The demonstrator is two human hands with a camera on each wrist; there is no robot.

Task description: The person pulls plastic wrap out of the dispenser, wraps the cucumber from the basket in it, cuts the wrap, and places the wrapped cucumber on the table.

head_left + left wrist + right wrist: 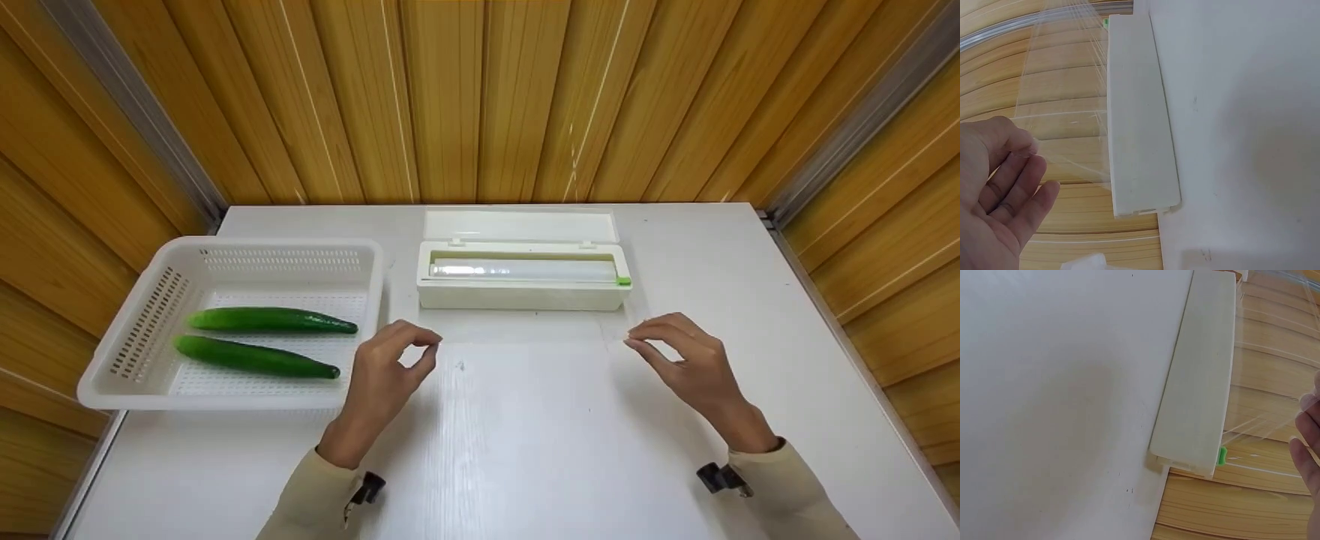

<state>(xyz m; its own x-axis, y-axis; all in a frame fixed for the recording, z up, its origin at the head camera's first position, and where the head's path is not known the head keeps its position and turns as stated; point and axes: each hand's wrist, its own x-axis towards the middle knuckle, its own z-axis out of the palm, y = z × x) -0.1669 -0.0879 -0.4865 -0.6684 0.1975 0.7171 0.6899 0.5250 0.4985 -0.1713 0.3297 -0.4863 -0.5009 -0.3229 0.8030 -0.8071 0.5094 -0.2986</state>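
Our left hand (382,367) pinches one corner of the clear film (1067,90) between thumb and fingertips; the sheet runs from the white box (521,298), which lies ahead between both hands. Our right hand (694,364) pinches the opposite corner, the green slider (623,281) ahead of it and a little left. We judge that both hands should draw at one height and one speed: creases fan near that slider, so an uneven tug may bunch the sheet. For room, just left of the left hand we have the basket (225,403) with two cucumbers (255,360), so sideways sway there risks a knock. Between the hands and toward us the tabletop (525,450) offers space to pull; rightward we can shift more freely before meeting its edge.
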